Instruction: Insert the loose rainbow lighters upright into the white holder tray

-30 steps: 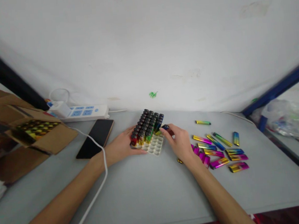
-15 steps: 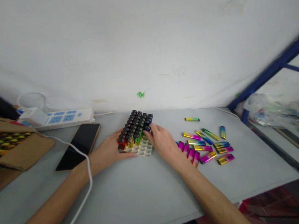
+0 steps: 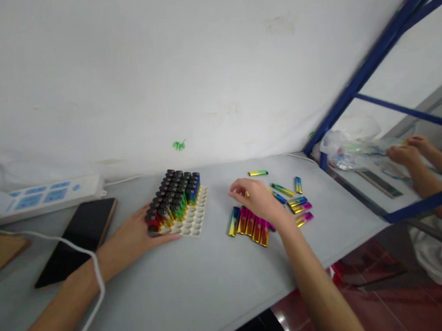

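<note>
A pale tray with oval holes [image 3: 195, 227] stands on the table, its left part filled with upright black-topped lighters [image 3: 177, 189] in red, gold, green and blue. My left hand [image 3: 138, 230] grips the tray's left edge, thumb along the front and fingers partly hidden behind it. To the right, my right hand [image 3: 256, 198] hovers over loose lighters, fingers bent and apart, with nothing visible in them. Below it lies a row of pink-and-gold lighters [image 3: 250, 225] with a blue-and-gold lighter [image 3: 233, 221] at the left end. Several more lighters [image 3: 282, 189] lie scattered beyond.
A phone [image 3: 77, 238] and a white power strip [image 3: 51, 196] lie at left, with a white cable [image 3: 99, 277] crossing over my left forearm. A blue metal frame [image 3: 352, 89] borders the table at right. Beyond it are plastic bags [image 3: 338, 148] and another person's hands [image 3: 407, 152].
My view has turned to the right. My right hand has left the blue lighter in the tray and moved over the loose lighters. My left hand stays on the tray.
</note>
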A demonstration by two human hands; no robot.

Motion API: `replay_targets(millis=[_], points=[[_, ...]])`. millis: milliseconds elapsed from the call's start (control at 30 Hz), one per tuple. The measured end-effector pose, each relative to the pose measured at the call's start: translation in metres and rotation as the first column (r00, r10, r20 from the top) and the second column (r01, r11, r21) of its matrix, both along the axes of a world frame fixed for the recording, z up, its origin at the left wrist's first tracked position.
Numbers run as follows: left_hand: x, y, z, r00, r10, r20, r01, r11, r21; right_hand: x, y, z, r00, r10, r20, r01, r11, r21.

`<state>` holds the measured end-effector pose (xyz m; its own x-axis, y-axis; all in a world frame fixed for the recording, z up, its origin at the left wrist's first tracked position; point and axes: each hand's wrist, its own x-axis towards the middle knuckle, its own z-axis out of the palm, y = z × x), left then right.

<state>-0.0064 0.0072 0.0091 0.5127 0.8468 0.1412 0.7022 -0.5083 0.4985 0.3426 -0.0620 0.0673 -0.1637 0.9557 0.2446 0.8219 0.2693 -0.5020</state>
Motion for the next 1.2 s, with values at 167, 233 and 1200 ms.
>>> replay_targets(millis=[167, 233, 1200], points=[[-0.002, 0.003, -0.007, 0.998, -0.053, 0.027, 0.053, 0.998, 0.023, 0.088, -0.039, -0.005, 0.987, -0.117, 0.115, 0.123, 0.991, -0.053], [-0.002, 0.003, -0.007, 0.997, -0.063, 0.035, 0.062, 0.997, 0.037, 0.105, -0.048, -0.011, 0.974, -0.147, 0.173, 0.164, 0.983, -0.086], [0.002, -0.005, 0.006, 0.988, -0.097, 0.116, 0.094, 0.995, 0.026, -0.052, 0.043, 0.010, 0.335, -0.055, -0.941, -0.051, 0.996, -0.076]])
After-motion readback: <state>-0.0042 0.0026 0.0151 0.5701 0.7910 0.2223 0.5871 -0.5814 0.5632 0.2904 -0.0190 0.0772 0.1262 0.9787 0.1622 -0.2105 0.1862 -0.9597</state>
